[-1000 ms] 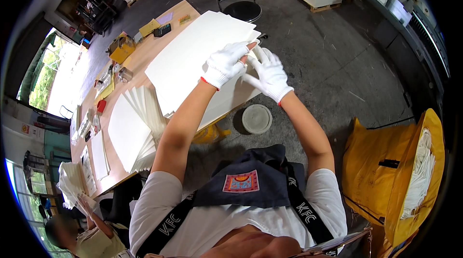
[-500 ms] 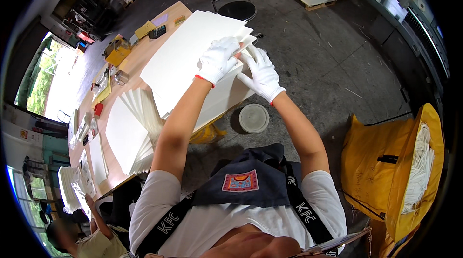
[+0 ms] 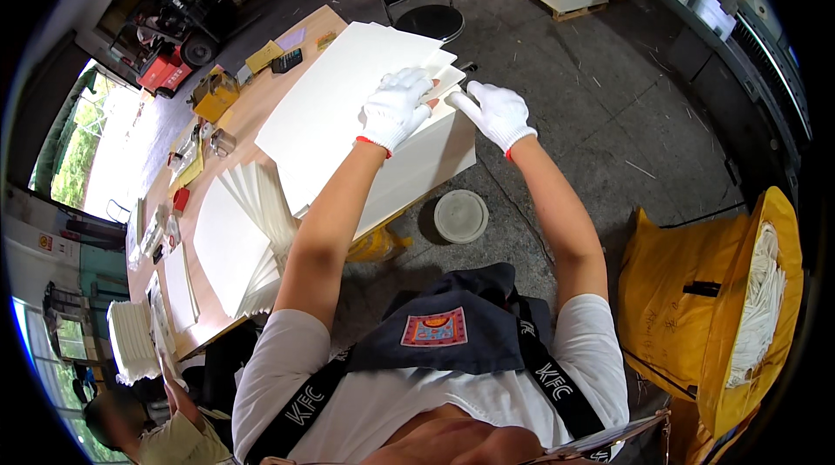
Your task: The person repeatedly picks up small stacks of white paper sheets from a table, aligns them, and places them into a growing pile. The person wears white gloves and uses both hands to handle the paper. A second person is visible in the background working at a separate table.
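Observation:
A tall stack of large white paper sheets (image 3: pixel 322 108) lies on the table, its upper sheets fanned at the far right corner. My left hand (image 3: pixel 396 108), in a white knit glove with bare fingertips showing, lies flat on top near that corner. Beside the same corner is my right hand (image 3: pixel 500 114), gloved too, its thumb reaching left to the sheet edges and apart from the fingers. No sheet shows clearly in its grasp.
Fanned sheets (image 3: pixel 230 239) lie on the wooden table (image 3: pixel 239 124) at left, near a calculator (image 3: pixel 286 60) and a yellow box (image 3: pixel 215 95). A round bucket (image 3: pixel 461 216), black chair (image 3: pixel 422 8) and yellow sack (image 3: pixel 678 300) stand around. A forklift (image 3: pixel 178 39) is behind; a co-worker (image 3: pixel 174 430) sits lower left.
My right hand has shifted right, off the top of the stack to its corner edge. My left hand stays nearly still. The forklift shows more fully at the upper left.

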Demonstrator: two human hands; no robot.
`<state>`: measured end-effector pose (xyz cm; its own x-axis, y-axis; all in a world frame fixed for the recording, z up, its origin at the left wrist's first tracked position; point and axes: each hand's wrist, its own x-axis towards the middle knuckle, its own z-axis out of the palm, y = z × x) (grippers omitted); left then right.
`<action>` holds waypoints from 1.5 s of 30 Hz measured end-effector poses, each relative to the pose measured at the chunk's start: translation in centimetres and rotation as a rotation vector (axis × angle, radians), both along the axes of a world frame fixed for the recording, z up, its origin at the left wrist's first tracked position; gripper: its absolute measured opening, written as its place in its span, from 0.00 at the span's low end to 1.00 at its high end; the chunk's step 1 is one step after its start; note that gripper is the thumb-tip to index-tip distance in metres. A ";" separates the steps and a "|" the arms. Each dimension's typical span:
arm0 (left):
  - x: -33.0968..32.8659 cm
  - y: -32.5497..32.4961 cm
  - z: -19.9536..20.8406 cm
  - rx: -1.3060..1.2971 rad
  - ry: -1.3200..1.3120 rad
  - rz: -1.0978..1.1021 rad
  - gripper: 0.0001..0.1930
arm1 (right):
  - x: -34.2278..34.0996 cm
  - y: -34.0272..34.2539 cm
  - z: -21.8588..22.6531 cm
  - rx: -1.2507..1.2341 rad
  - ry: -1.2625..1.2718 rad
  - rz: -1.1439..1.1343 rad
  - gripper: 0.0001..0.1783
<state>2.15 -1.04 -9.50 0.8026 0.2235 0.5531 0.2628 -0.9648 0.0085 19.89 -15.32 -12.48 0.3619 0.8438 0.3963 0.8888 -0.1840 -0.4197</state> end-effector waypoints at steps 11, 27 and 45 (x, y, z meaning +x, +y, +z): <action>-0.2 -0.7 1.0 -0.118 0.041 0.035 0.16 | -0.6 1.6 2.9 0.059 0.197 0.102 0.31; -0.6 -1.7 3.1 -0.526 0.195 0.072 0.20 | -1.9 2.3 0.2 0.130 0.443 -0.068 0.29; -0.7 -2.4 3.3 -0.476 0.179 0.066 0.14 | -1.7 2.7 -0.9 0.136 0.345 -0.063 0.28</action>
